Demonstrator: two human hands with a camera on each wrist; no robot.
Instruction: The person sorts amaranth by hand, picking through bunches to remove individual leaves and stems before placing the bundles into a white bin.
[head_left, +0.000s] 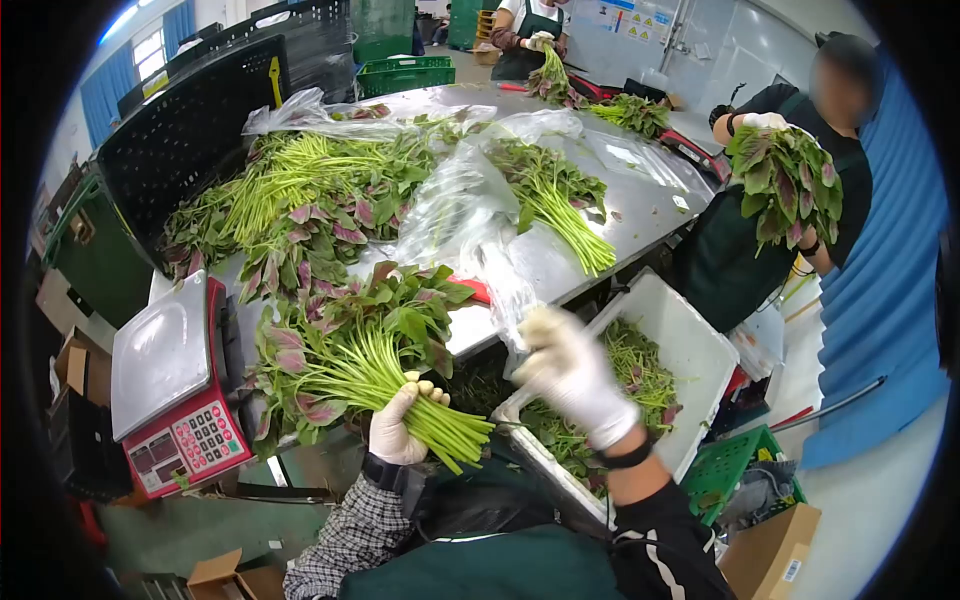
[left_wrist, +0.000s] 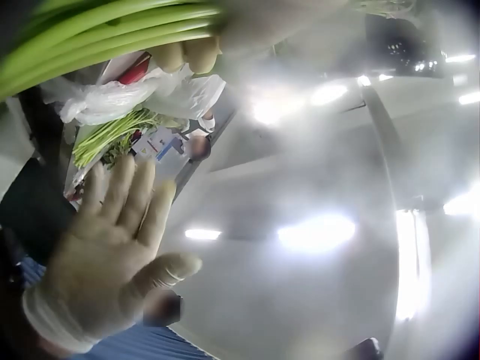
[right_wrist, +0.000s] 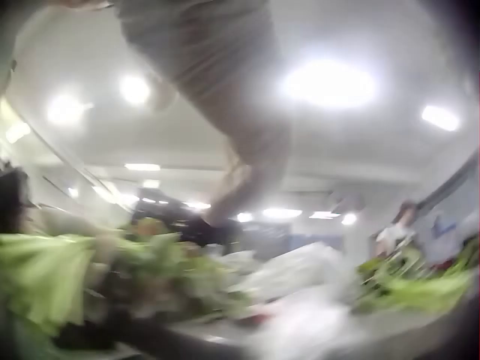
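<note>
My gloved left hand (head_left: 403,418) grips a bunch of red-green amaranth (head_left: 345,345) by its pale green stems (head_left: 445,428) at the near edge of the steel table (head_left: 640,215). The left wrist view shows those stems (left_wrist: 97,37) under the curled fingertips (left_wrist: 187,54). My gloved right hand (head_left: 568,372) is raised and blurred over a white crate (head_left: 695,345) of trimmings, holding nothing. From the left wrist camera, the right hand (left_wrist: 105,251) shows a flat palm with straight, spread fingers. A clear plastic bag (head_left: 460,210) hangs just above it. The right wrist view is too blurred to read.
A red scale (head_left: 175,390) sits at the table's left end beside a black crate (head_left: 190,130). Heaps of amaranth (head_left: 300,200) cover the table. A person (head_left: 800,180) at right holds a bunch, another stands at the far end. A green basket (head_left: 735,465) and cardboard box (head_left: 770,550) are on the floor.
</note>
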